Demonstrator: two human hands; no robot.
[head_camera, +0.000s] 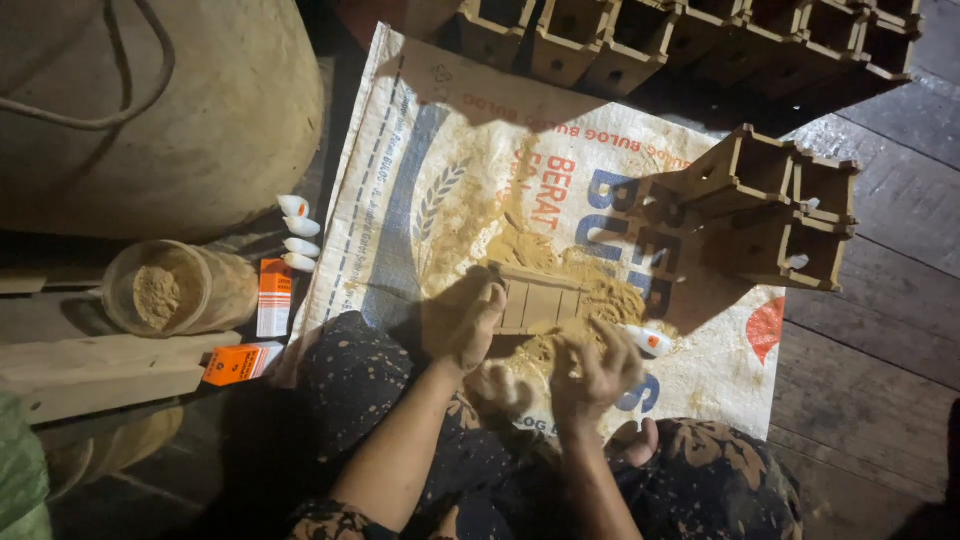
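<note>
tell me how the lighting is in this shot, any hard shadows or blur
Head view: one strong light falls on the woven sack, leaving the frame edges dark; the small wooden boxes cast hard-edged shadows across it. The left hand, on the slatted wooden piece, is fairly sharp; the right hand, holding a small white tube, looks slightly soft. The sawdust jar sits in dimmer light.

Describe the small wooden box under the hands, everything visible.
The small wooden box is pale slatted wood, rectangular, lying on the printed woven sack amid tan sawdust-like powder. The left hand grips its left end; the right hand, holding a small white tube, sits at its lower right corner. Powder hides its far edge.
</note>
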